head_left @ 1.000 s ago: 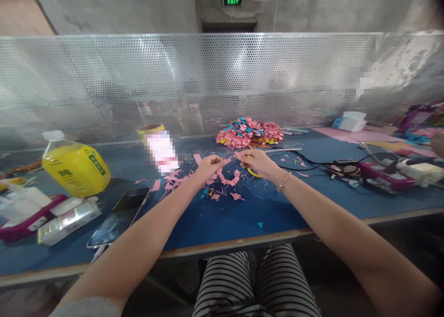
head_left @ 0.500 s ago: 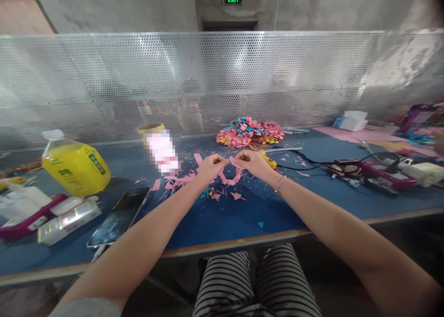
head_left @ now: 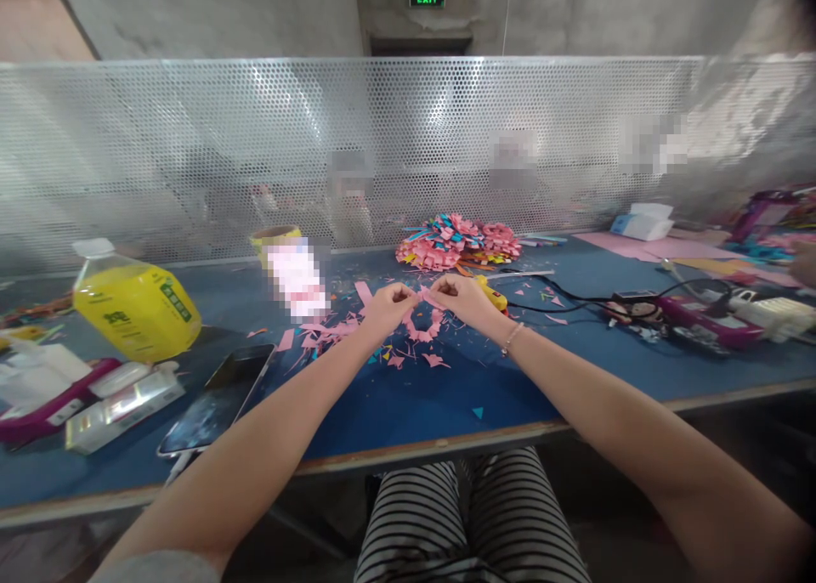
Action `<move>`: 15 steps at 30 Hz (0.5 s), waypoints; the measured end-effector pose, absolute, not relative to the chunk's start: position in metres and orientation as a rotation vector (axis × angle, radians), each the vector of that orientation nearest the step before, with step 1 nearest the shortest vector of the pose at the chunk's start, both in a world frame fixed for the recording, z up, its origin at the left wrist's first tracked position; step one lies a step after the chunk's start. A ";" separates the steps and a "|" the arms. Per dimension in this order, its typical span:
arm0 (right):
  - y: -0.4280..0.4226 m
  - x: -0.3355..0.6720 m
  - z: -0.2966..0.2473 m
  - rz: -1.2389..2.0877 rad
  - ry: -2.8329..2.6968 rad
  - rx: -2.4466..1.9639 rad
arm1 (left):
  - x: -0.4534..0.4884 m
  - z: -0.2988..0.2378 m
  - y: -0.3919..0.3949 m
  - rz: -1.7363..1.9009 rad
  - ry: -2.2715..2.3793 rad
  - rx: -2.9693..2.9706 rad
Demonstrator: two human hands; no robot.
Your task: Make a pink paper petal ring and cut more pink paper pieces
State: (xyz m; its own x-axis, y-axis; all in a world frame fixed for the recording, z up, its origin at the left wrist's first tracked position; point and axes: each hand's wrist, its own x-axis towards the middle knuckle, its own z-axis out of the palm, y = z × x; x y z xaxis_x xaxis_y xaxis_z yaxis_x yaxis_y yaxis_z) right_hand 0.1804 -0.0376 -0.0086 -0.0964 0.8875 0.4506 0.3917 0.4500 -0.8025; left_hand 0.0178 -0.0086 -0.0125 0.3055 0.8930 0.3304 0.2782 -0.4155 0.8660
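Note:
A ring of pink paper with a notched, frilly edge is held up just over the table, between my two hands. My left hand pinches its upper left part between thumb and fingers. On the other side my right hand pinches the upper right part, the fingertips of both hands close together. Pink paper scraps lie beside and below the hands. A yellow tool, perhaps a glue gun, rests just past my right hand, partly hidden by it.
Pink and blue paper frills are heaped by the perforated metal screen. At left are a yellow-labelled bottle, a phone and a box. To the right lie black cables, a purple power strip and pink sheets.
Both hands keep their pinch on the paper ring, with only a slight shift of the fingers. The whole view has moved a little.

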 end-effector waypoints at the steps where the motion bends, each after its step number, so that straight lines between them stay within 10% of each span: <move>1: -0.038 0.180 -0.008 0.612 -1.692 -1.114 | 0.018 -0.013 -0.008 1.105 1.040 1.869; 15: -0.033 0.184 -0.011 0.530 -1.630 -1.125 | 0.017 -0.016 -0.005 1.106 0.923 1.862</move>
State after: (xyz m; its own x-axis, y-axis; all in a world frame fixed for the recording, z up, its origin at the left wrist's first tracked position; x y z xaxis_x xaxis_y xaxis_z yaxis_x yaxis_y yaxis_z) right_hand 0.1839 -0.0332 -0.0109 -0.0215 0.8671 0.4977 0.4082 0.4621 -0.7873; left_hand 0.0169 -0.0052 -0.0163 0.3610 0.8620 0.3558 0.1962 -0.4433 0.8747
